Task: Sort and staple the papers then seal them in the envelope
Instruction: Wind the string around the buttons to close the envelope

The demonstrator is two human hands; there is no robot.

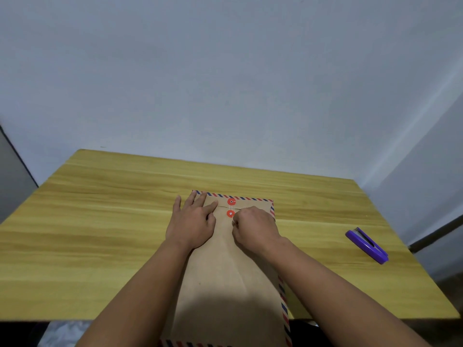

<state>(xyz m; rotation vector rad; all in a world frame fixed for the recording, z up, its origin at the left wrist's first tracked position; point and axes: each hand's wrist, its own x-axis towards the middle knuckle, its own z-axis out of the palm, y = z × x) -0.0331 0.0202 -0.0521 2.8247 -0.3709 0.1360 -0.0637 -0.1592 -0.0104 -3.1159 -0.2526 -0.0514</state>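
In the lower centre of the frame a brown kraft envelope (225, 284) with red-and-blue striped edging lies flat on the wooden counter (100, 221), its near end running over the counter's front edge toward the person. Flap is folded down at the far end. Two red button discs sit one above the other near the top middle: upper disc (231, 202) on the flap, lower disc (230, 213) on the body just below it. A thin white string (233, 219) runs from the discs down to the right hand.

Left hand (191, 221), centre frame, lies palm-down with fingers spread, pressing the envelope's upper left part; fingertips reach the flap and the striped top edge, little finger off on the counter. Its grip is released, flat, grasping nothing.

Right hand (253, 229), just right of the discs, is clenched into a loose fist, grip pinching the string just below the lower disc. Knuckles rest on the envelope.

Purple stapler (367, 245) lies at the right of the frame on the counter, well apart from the envelope and both hands. No loose papers visible outside the envelope. Plain pale wall (225, 71) fills the upper frame.
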